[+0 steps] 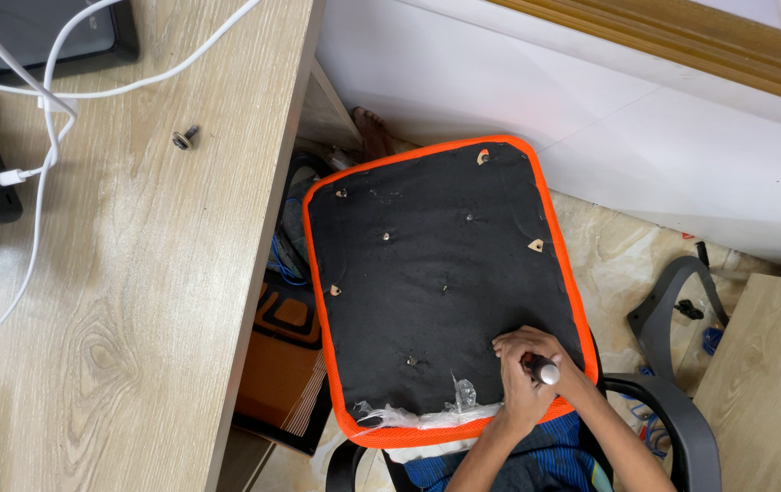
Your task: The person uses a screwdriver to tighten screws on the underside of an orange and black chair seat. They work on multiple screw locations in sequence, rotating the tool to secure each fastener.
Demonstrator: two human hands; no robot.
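Right hand [527, 378] is closed around the handle of a screwdriver [541, 368], gripping it firmly; only the black grip and its pale round butt end show, so the tool's long axis runs roughly straight down away from the camera, butt end up, with the tip hidden beneath the hand. Whether a second hand is folded in under this one cannot be told; no separate left hand shows.

Under the hand lies an upturned chair seat [427, 282], black underside facing up, edged in orange. Its long axis runs away from the hand toward the white wall [536, 82]. Small screw holes dot the black fabric beyond and to the left of the hand. Just left of the hand, torn clear plastic wrap [427, 415] clings to the seat's near edge.

Far to the left is a wooden surface [135, 301], where a loose screw [184, 138] and white cables [44, 173] lie. Right of the hand, a grey armrest [673, 419] curves.
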